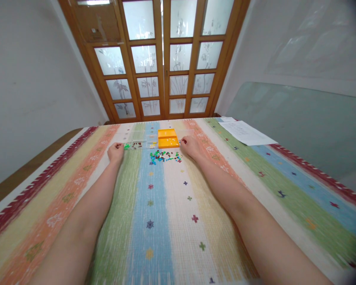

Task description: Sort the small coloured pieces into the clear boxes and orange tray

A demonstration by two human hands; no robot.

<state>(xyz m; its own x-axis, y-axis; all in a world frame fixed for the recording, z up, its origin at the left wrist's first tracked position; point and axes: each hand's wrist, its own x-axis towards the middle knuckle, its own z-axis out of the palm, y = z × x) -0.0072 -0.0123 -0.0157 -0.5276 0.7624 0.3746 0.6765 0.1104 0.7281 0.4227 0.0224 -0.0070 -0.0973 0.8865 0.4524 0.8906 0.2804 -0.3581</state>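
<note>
Head view, right hand (190, 145) beside edge of yellow box (166, 133), open tablecloth (180, 229) nearer

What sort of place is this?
Probably a room in a home, though nothing confirms it: glass-paned wooden doors with plant motifs, and a table spread with a striped, patterned cloth.

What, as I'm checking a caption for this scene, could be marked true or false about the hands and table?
1. The orange tray lies between the left hand and the right hand. True.
2. The white paper lies on the person's left. False: it lies on the right.
3. Small loose pieces lie nearer the person than the orange tray. True.
4. The left hand reaches into the orange tray. False: it is beside the green pieces.
5. The tablecloth is striped. True.
</note>
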